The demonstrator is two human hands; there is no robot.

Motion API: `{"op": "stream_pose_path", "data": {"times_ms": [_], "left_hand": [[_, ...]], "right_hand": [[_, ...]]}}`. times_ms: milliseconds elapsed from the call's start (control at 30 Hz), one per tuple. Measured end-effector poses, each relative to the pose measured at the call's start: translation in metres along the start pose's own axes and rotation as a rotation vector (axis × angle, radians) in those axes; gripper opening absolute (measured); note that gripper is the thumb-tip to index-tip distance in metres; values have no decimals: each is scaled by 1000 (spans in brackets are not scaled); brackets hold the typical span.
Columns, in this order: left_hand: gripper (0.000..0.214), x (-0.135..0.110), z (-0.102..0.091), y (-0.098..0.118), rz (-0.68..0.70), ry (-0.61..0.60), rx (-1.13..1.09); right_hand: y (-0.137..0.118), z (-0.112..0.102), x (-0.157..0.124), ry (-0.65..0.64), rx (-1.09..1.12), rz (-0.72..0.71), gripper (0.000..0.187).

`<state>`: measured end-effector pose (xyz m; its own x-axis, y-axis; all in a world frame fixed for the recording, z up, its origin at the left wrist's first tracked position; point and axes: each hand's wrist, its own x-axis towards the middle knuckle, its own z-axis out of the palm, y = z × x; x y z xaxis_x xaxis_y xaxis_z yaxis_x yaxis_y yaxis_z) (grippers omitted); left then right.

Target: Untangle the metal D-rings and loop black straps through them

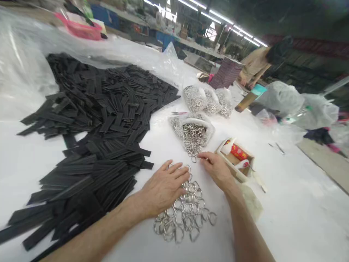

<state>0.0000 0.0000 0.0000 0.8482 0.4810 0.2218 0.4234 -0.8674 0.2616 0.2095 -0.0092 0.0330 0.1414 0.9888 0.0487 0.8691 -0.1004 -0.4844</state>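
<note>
My left hand [167, 185] lies palm down with fingers spread over the upper left of a loose spread of silver metal D-rings [188, 209]. Some rings show around its fingertips; what lies under the palm is hidden. To its right, my right hand [216, 171] points its index finger at a single ring near the mouth of an open clear plastic bag [174, 125] full of rings. The index finger and thumb look slightly apart, with nothing visible between them. Rings spill from the bag toward both hands.
Black flat strips [109, 109] form a large heap at left. Three filled ring bags [195, 98] stand behind the open one. A small box [230, 165] with a red packet sits right of my right hand. Another person [255, 63] leans over the far side.
</note>
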Motion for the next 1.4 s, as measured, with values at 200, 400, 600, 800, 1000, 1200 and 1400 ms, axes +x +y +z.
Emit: {"op": "stream_pose_path", "data": {"times_ms": [200,400,600,800,1000,1200,1400], "left_hand": [[36,0,-2,0,-4,-7,-14],[35,1,-3,1,-4,-7,-16],[36,1,-1,1,-4,0,-20],[35,1,-4,1,-8,-2,-27],[37,1,-3,1,-2,-1,-29],[49,1,-4,3,-45,41,-41],[42,1,-4,3,-39,31,-39]], "right_hand": [[-9,14,3,38,-68,-7,22],[-11,19,4,70,-137,13,22],[-16,17,3,47,-151,38,19],[-15,6,-1,-77,-70,55,10],[-19,1,-3,-120,-60,82,11],[-37,2,-12,-265,10,-9,18],[-34,-11,-16,-564,374,-145,30]]}}
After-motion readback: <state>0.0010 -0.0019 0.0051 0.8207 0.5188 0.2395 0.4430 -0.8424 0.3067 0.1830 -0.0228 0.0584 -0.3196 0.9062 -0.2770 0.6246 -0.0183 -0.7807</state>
